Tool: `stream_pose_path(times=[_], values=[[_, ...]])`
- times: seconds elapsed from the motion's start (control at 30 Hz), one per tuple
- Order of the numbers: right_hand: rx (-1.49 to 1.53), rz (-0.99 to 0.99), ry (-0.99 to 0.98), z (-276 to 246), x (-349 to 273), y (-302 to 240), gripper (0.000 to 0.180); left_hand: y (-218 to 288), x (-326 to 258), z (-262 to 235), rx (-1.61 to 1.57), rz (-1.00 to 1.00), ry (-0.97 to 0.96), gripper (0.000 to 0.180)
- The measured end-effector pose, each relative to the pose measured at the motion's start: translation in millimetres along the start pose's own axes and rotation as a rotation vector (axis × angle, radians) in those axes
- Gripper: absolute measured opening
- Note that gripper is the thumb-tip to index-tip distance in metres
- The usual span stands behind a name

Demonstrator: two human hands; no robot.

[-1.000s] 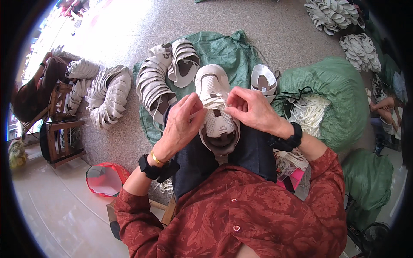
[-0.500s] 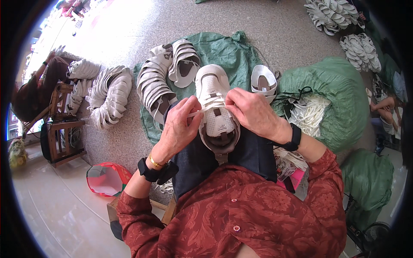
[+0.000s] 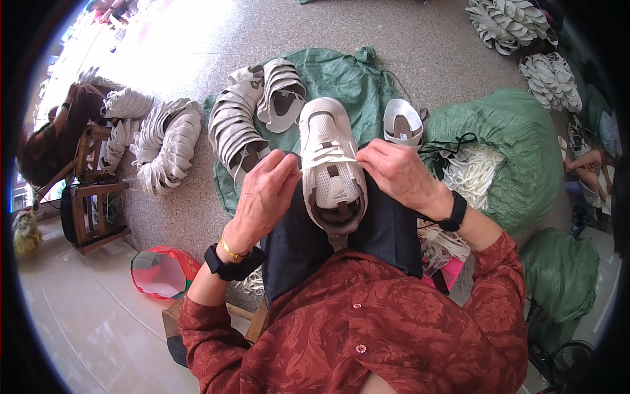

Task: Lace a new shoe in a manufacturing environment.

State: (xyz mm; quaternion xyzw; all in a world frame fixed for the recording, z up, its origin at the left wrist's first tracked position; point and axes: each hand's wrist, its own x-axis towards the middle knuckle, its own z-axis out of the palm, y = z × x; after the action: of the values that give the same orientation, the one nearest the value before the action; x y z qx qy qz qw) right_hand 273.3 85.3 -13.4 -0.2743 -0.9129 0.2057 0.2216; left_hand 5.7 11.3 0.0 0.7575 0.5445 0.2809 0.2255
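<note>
Pinching lace (image 3: pixel 333 159), left hand (image 3: pixel 268 190) and right hand (image 3: pixel 403 174) flank shoe (image 3: pixel 323 181) bearing emblem (image 3: pixel 340 195).

It looks like a shoe workshop in here. Nested uppers (image 3: pixel 169 148) line the floor (image 3: pixel 420 39); a green sack (image 3: pixel 518 157) bulges with laces (image 3: pixel 471 176).

No words or numbers can be read. A small dark emblem (image 3: pixel 340 195) stands on the tongue (image 3: pixel 340 184) of the off-white mesh lace-up sneaker (image 3: pixel 333 172); a tiny pale patch (image 3: pixel 401 136), perhaps a label, shows inside the loose white, brown-lined shoe upper (image 3: pixel 401 122) to the right.
</note>
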Motion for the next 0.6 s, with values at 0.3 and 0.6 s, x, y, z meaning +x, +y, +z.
stream_pose_path(times=[0.3, 0.6], values=[[0.001, 0.334, 0.171, -34.2, -58.2, 26.7, 0.007, -12.1, -33.4, -17.4, 0.033, -0.16, 0.057, 0.011], [-0.065, 0.762, 0.295, -74.3, -160.3, 79.7, 0.01, -43.9, -96.7, -44.1, 0.22, -0.379, 0.087, 0.012]])
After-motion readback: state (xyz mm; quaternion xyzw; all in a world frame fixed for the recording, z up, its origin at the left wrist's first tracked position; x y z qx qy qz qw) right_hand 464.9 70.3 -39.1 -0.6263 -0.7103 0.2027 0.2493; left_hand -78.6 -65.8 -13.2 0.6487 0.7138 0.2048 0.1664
